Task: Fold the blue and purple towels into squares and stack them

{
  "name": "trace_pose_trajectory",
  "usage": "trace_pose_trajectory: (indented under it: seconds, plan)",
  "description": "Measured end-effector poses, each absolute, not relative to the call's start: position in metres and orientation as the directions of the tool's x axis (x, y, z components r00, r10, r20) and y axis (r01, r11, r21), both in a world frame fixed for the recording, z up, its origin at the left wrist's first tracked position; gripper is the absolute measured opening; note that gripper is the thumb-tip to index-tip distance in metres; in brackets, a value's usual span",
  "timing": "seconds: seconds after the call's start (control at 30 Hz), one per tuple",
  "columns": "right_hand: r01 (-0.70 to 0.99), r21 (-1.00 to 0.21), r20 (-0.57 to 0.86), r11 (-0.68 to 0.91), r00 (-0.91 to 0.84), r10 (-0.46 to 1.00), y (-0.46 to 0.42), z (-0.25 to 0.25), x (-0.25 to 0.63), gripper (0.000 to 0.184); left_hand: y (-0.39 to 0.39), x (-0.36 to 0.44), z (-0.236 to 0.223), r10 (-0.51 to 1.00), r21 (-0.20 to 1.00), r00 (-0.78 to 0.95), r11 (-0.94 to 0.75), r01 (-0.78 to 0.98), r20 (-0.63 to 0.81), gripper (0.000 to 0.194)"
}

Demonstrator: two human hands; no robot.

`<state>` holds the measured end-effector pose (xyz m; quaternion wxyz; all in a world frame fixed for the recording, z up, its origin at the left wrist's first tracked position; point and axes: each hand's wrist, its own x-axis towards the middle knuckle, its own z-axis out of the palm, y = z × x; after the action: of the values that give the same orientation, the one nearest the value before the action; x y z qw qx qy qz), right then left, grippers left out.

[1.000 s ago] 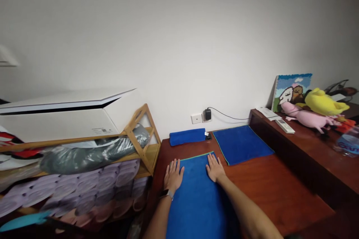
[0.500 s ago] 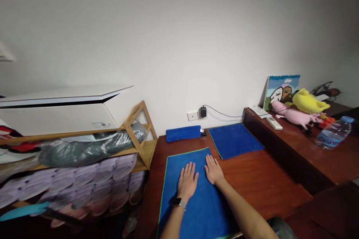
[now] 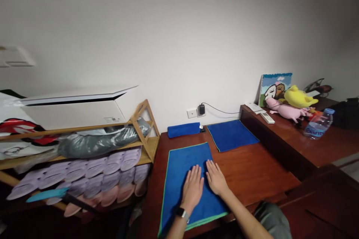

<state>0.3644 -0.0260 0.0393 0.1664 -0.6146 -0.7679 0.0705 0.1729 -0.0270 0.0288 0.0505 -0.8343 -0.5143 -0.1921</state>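
Note:
A blue cloth [image 3: 179,171] with green edging is spread on the brown wooden table. My left hand [image 3: 193,186], with a watch at the wrist, rests flat on its middle, fingers stretched out. Flat at the cloth's right edge lies my right hand [image 3: 216,179], fingers extended and holding nothing. Beyond the hands, a second blue cloth [image 3: 232,135] is laid out near the wall. To its left sits a folded or rolled blue cloth [image 3: 183,130] with a small white tag.
On the left, a wooden rack [image 3: 146,130] holds a white box [image 3: 75,114] and lilac slippers [image 3: 92,168]. The raised surface at right bears a bottle [image 3: 319,125], plush toys [image 3: 298,97] and a remote [image 3: 267,118]. A black adapter [image 3: 201,109] is plugged into the wall.
Both hands have slid toward me along the cloth, the left also shifting right. The camera view has turned slightly, and the cloth's near edge now shows.

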Motion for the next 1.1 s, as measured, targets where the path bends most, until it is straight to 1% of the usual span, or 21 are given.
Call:
trace_pose_trajectory:
  seconds: [0.1,0.17,0.23,0.3,0.37,0.43,0.5,0.57,0.6,0.63,0.67,0.7,0.73,0.8,0.83,0.87,0.97,1.03,1.1]
  plan:
    - [0.920,-0.321,0.122,0.226,-0.196,0.973,-0.044,0.025,0.372,0.063,-0.042,0.205,0.025,0.833,0.124,0.452,-0.509,0.852,0.318,0.057]
    - [0.921,-0.326,0.114,0.214,-0.187,0.976,-0.046,0.023,0.374,0.063,-0.048,0.192,0.023,0.849,0.125,0.431,-0.485,0.866,0.306,0.057]
    - [0.925,-0.325,0.115,0.197,-0.168,0.979,-0.044,0.024,0.373,0.064,-0.057,0.155,0.019,0.886,0.123,0.355,-0.404,0.906,0.298,0.059]
    - [0.927,-0.325,0.113,0.188,-0.159,0.981,-0.042,0.024,0.371,0.064,-0.069,0.102,0.012,0.927,0.116,0.208,-0.255,0.960,0.313,0.058]
    - [0.928,-0.328,0.103,0.176,-0.150,0.983,-0.041,0.024,0.369,0.065,-0.085,0.051,0.006,0.936,0.104,0.057,-0.099,0.990,0.347,0.058]
    - [0.930,-0.330,0.088,0.163,-0.142,0.986,-0.041,0.022,0.367,0.065,-0.101,0.018,0.004,0.920,0.094,-0.001,-0.039,0.995,0.391,0.060]
    - [0.931,-0.332,0.072,0.149,-0.133,0.989,-0.042,0.020,0.365,0.066,-0.112,0.014,0.006,0.888,0.102,-0.031,-0.017,0.995,0.458,0.061]
    - [0.931,-0.340,0.065,0.132,-0.117,0.991,-0.043,0.019,0.362,0.066,-0.120,0.042,0.007,0.860,0.130,-0.023,-0.051,0.990,0.510,0.057]
    - [0.931,-0.345,0.063,0.122,-0.107,0.992,-0.043,0.018,0.360,0.066,-0.124,0.065,0.007,0.855,0.145,0.014,-0.105,0.984,0.519,0.054]
    - [0.930,-0.349,0.062,0.112,-0.097,0.993,-0.043,0.018,0.359,0.066,-0.127,0.093,0.006,0.854,0.154,0.090,-0.194,0.969,0.512,0.050]
    - [0.930,-0.352,0.061,0.105,-0.088,0.994,-0.043,0.017,0.358,0.066,-0.131,0.123,0.003,0.847,0.156,0.209,-0.321,0.934,0.489,0.047]
    - [0.930,-0.355,0.061,0.100,-0.083,0.995,-0.043,0.018,0.358,0.066,-0.135,0.152,0.000,0.817,0.151,0.339,-0.451,0.879,0.466,0.048]
    - [0.929,-0.358,0.059,0.099,-0.083,0.995,-0.042,0.018,0.358,0.066,-0.139,0.178,-0.004,0.779,0.144,0.441,-0.548,0.824,0.446,0.055]
    - [0.925,-0.366,0.052,0.105,-0.093,0.994,-0.041,0.022,0.361,0.066,-0.144,0.217,-0.012,0.756,0.149,0.468,-0.584,0.798,0.458,0.066]
    - [0.922,-0.373,0.046,0.110,-0.100,0.994,-0.041,0.026,0.363,0.066,-0.145,0.228,-0.015,0.757,0.149,0.461,-0.579,0.801,0.464,0.068]
    - [0.917,-0.382,0.039,0.112,-0.105,0.994,-0.040,0.030,0.366,0.065,-0.145,0.235,-0.017,0.759,0.145,0.455,-0.573,0.807,0.466,0.065]
    - [0.903,-0.416,0.030,0.102,-0.098,0.995,-0.034,0.048,0.377,0.062,-0.142,0.236,-0.020,0.733,0.115,0.490,-0.602,0.790,0.471,0.048]
    - [0.906,-0.409,0.031,0.111,-0.107,0.994,-0.024,0.062,0.386,0.059,-0.142,0.232,-0.024,0.696,0.097,0.502,-0.628,0.772,0.514,0.039]
    - [0.913,-0.379,0.028,0.150,-0.151,0.988,-0.009,0.073,0.394,0.056,-0.144,0.232,-0.030,0.663,0.093,0.476,-0.633,0.769,0.578,0.031]
